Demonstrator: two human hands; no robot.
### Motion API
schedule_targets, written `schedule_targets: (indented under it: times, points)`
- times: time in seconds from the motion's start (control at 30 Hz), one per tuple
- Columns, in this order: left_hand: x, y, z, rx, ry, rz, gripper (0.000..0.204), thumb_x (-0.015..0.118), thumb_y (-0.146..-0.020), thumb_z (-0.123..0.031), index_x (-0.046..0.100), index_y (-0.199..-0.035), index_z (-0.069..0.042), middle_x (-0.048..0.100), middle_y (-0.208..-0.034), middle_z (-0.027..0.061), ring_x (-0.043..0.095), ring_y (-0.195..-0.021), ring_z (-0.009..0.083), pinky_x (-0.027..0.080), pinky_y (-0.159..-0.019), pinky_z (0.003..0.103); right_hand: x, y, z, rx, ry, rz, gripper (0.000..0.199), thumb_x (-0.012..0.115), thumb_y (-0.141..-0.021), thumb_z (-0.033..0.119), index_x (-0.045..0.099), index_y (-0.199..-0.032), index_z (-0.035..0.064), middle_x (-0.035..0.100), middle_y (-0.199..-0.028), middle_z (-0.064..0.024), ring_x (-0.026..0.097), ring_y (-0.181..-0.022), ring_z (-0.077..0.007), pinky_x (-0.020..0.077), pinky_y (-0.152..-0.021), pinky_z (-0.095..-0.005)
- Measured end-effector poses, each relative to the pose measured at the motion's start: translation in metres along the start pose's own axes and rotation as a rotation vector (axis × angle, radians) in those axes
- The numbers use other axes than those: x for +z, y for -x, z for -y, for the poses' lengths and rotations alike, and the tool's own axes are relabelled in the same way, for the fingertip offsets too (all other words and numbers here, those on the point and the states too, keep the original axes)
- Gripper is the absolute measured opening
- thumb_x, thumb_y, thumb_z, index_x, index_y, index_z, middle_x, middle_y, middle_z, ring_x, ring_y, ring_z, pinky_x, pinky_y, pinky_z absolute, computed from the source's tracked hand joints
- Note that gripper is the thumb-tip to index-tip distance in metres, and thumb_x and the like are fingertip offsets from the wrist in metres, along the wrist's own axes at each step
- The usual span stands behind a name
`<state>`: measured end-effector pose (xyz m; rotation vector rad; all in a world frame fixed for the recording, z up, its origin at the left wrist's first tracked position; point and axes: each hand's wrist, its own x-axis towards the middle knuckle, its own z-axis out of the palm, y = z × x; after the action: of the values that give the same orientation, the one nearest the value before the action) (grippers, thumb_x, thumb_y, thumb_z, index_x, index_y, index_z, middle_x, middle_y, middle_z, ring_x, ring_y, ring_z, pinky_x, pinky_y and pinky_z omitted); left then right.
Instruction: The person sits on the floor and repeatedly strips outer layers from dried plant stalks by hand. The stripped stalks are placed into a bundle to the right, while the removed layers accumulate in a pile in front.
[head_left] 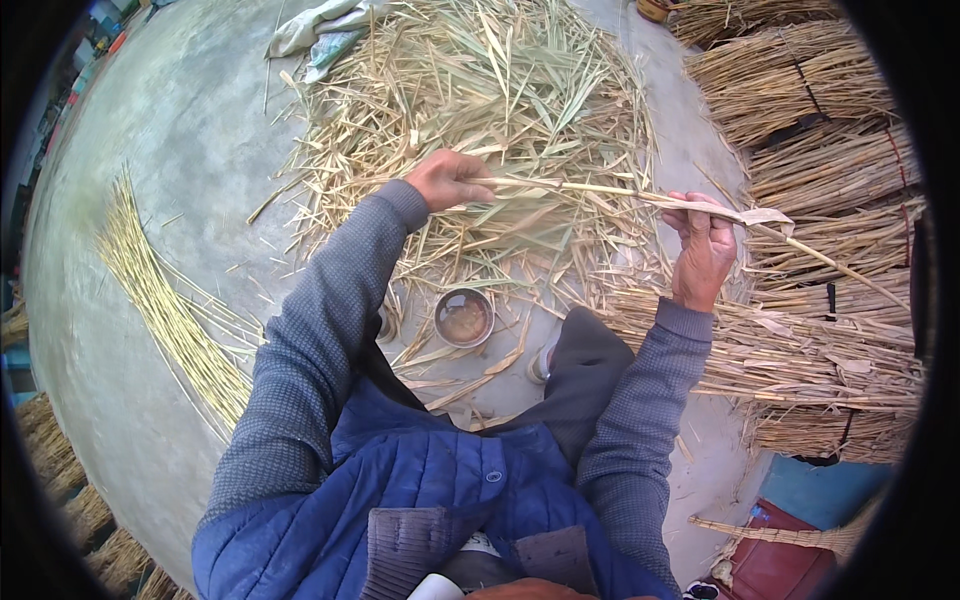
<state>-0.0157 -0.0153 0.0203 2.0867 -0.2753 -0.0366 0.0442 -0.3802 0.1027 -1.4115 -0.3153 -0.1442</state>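
Note:
My left hand (448, 180) and my right hand (703, 250) both grip one long pale straw stalk (590, 189), which stretches between them and runs on past the right hand toward the lower right. A dry leaf sheath (745, 214) hangs loose at the right hand. Below the stalk lies a big heap of stripped leaves and husks (500, 110) on the concrete floor.
Tied bundles of straw (830, 160) are stacked on the right. A neat row of cleaned yellow stalks (165, 300) lies on the left. A small metal cup with brown liquid (464, 317) stands by my knee. A cloth (315, 28) lies at the top.

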Motion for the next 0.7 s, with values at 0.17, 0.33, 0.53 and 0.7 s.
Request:
schedule_targets:
  times: [0.17,0.33,0.53,0.7]
  points:
    - [-0.014,0.006,0.034,-0.16,0.413,0.095,0.027,0.079,-0.087,-0.022,0.072,-0.101,-0.001,0.073,-0.089,0.0024,0.066,-0.081,0.0104,0.053,-0.077,0.027,0.017,-0.005,-0.016,0.006,0.041,0.037,0.028,0.067,-0.097,0.02,0.061,-0.11,-0.003,0.07,-0.104,-0.0185,0.07,-0.094,-0.024,0.0602,-0.083,-0.0347]
    - [-0.012,0.002,0.046,-0.246,0.498,0.038,0.016,0.074,-0.09,-0.012,0.07,-0.099,0.001,0.073,-0.088,0.0051,0.069,-0.083,0.0104,0.055,-0.078,0.025,0.034,-0.003,-0.042,0.029,0.024,0.085,0.022,0.063,-0.099,0.015,0.061,-0.111,-0.0028,0.069,-0.107,-0.0188,0.07,-0.098,-0.0255,0.0604,-0.082,-0.0341]
    - [-0.032,0.005,0.059,-0.292,0.761,-0.388,0.017,0.076,-0.089,-0.013,0.066,-0.096,-0.001,0.073,-0.085,0.0083,0.066,-0.072,0.0116,0.053,-0.066,0.024,0.032,-0.008,-0.056,0.058,0.047,0.026,0.028,0.067,-0.097,0.022,0.062,-0.108,-0.0028,0.071,-0.101,-0.0185,0.071,-0.089,-0.0243,0.0599,-0.08,-0.0352]
    - [-0.079,0.019,0.08,-0.144,1.035,-0.63,0.02,0.077,-0.088,-0.015,0.065,-0.098,-0.001,0.07,-0.086,0.0059,0.061,-0.071,0.0068,0.046,-0.062,0.018,0.021,-0.009,-0.066,0.074,0.101,-0.003,0.033,0.067,-0.097,0.023,0.061,-0.112,-0.0059,0.071,-0.102,-0.0192,0.072,-0.086,-0.0257,0.06,-0.079,-0.0347]
